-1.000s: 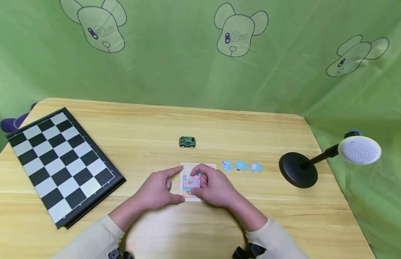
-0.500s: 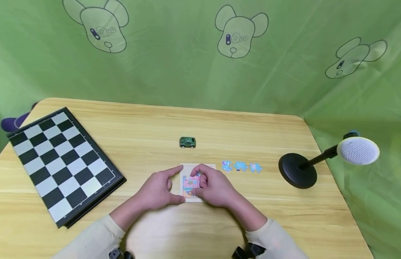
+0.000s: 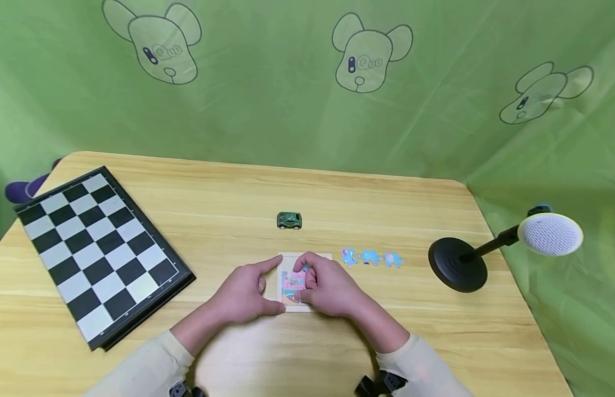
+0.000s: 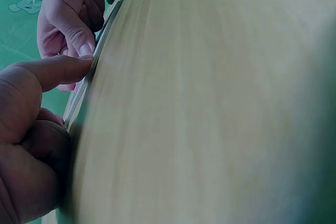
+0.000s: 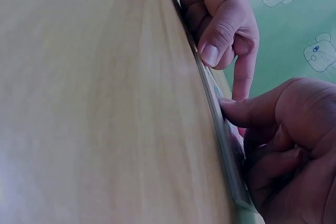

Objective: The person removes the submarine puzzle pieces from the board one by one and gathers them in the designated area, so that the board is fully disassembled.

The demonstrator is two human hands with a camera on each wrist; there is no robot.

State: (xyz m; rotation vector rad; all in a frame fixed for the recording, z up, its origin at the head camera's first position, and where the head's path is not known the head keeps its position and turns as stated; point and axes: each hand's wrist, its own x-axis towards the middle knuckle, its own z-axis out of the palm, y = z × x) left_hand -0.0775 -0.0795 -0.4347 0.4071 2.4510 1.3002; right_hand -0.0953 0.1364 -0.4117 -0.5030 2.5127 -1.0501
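1. Far left, a black-framed chessboard (image 3: 103,256) lies angled on the wooden table (image 3: 282,358), well apart from the action.
2. Here's the left hand (image 3: 242,293): index and thumb reach out straight and touch the left edge of a small puzzle tray (image 3: 290,261) near its two corners, the other fingers tucked in. It looks like bracing rather than a full grasp.
3. Just beyond the tray, a green toy car (image 3: 289,220) sits by itself.
4. And the tray itself, flat on the table between the two hands! Pink, blue and orange puzzle picture (image 3: 289,282) shows in its lower part, while the visible strip above is pale, so it looks part-filled.
5. Right hand (image 3: 329,285) leans over the tray's right side, index and thumb bent down to the picture, thumb tip on its lower part. Whether they grasp a piece, I cannot tell. My read: a piece is being seated or pressed flat.
6. Right of that hand, near the tray, three blue puzzle pieces (image 3: 370,257) wait in a row. The next move, I judge, calls for picking one up and lining it up with the pale strip.
7. Far right, a black-based stand (image 3: 456,266) carries a white mesh disc (image 3: 550,234).
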